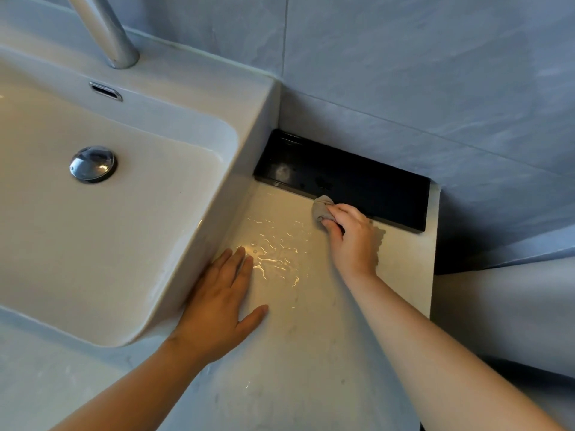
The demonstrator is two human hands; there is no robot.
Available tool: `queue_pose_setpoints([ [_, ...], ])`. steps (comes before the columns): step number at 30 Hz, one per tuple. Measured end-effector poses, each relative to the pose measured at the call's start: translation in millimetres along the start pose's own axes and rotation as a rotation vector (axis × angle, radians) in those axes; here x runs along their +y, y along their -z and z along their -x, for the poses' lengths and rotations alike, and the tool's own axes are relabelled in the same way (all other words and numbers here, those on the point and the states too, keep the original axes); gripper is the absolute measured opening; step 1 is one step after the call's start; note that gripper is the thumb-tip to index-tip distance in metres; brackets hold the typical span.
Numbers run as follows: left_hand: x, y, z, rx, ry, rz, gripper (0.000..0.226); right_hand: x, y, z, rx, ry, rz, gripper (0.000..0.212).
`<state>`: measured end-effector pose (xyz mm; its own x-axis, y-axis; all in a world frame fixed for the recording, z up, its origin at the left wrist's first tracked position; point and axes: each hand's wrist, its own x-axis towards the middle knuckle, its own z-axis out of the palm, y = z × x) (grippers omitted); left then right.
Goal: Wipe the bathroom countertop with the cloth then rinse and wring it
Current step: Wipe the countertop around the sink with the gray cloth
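Two hands, one cloth: left hand [217, 303] lies flat at 7 o'clock, fingers straight, on the wet pale countertop [311, 337], just beside one white basin [242, 169]. Right hand [351, 237], at 4 o'clock, grips the bunched grey cloth [322, 206] against the front edge of one black tray [357, 181]. One chrome faucet [105, 29] stands at 11 o'clock, one drain plug [92, 164] at 9 o'clock. Grey-blue tiles [404, 73] line the walls.
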<state>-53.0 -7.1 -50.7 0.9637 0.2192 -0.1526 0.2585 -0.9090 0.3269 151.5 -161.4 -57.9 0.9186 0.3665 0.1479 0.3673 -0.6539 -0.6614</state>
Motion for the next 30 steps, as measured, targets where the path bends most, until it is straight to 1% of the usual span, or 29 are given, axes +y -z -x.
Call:
queue_pose_setpoints([
  [4,0.4,-3.2,10.7,0.026,0.009,0.046,0.081,6.2,4.0,-4.7,-0.077,0.025,-0.015,0.028],
  [9,7.4,-9.6,29.0,0.082,0.096,0.068,0.072,-0.2,1.5,14.2,-0.136,0.093,0.009,0.029],
  [13,6.2,-10.8,43.4,0.058,0.158,0.017,0.076,-4.7,2.4,40.0,-0.198,0.139,0.019,0.028],
  [16,4.6,-9.5,54.8,0.030,0.177,-0.015,0.084,-7.9,2.9,65.4,-0.194,0.155,0.022,0.027],
  [18,0.7,-11.4,60.3,0.007,0.173,-0.011,0.093,-10.3,2.7,83.2,-0.175,0.159,0.016,0.025],
  [22,-3.5,-12.6,63.0,-0.010,0.138,-0.019,0.101,-18.9,6.5,116.6,-0.175,0.159,-0.021,0.023],
  [24,-3.8,-11.8,61.6,-0.004,0.151,-0.005,0.101,-22.2,9.5,126.5,-0.216,0.135,-0.038,0.022],
  [26,-4.2,-11.8,61.4,0.000,0.148,-0.020,0.101,-24.8,15.4,129.5,-0.280,0.080,-0.073,0.016],
  [27,-4.5,-12.1,61.5,-0.003,0.145,-0.032,0.101,-27.0,20.3,127.7,-0.285,0.056,-0.093,0.014],
  [28,-5.1,-12.8,61.9,-0.004,0.144,-0.042,0.102,-29.7,26.1,123.0,-0.253,0.042,-0.115,0.012],
  [30,-4.9,-14.5,62.3,-0.004,0.152,-0.046,0.102,-35.6,38.6,104.4,-0.133,0.009,-0.176,0.013],
])
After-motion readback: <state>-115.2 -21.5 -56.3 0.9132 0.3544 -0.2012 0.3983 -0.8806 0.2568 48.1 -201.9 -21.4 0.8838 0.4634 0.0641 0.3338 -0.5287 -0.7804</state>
